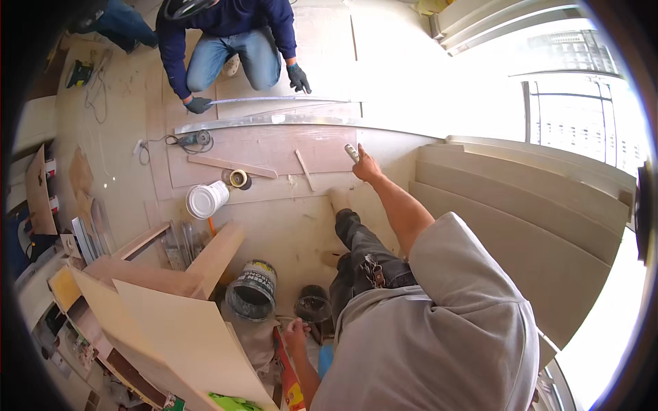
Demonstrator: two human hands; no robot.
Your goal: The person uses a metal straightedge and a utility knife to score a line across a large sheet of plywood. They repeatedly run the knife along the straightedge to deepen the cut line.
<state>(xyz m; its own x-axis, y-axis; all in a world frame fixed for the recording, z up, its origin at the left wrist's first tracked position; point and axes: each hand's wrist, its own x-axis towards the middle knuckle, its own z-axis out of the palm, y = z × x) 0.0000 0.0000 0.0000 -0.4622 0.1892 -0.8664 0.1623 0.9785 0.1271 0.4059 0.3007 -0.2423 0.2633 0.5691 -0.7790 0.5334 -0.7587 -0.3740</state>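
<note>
Stretched out ahead, my right hand (367,167) is closed on a short pale, mottled cylinder (351,152), its kind unclear. It is above the floor beside a pinkish board (274,154). Low in the view, my left hand (297,334) has curled fingers just below a small black bucket (312,301). What those fingers hold, if anything, is too small to make out. A larger bucket with a dark inside (251,294) stands to the left of the black one.
A kneeling co-worker (236,41) in dark gloves holds a long thin strip (274,98) near a metal straightedge (274,120). An angle grinder (199,138), white bucket (205,200) and tape roll (238,179) lie ahead. Boards (178,335) lean at left; panels (507,226) stand right.
</note>
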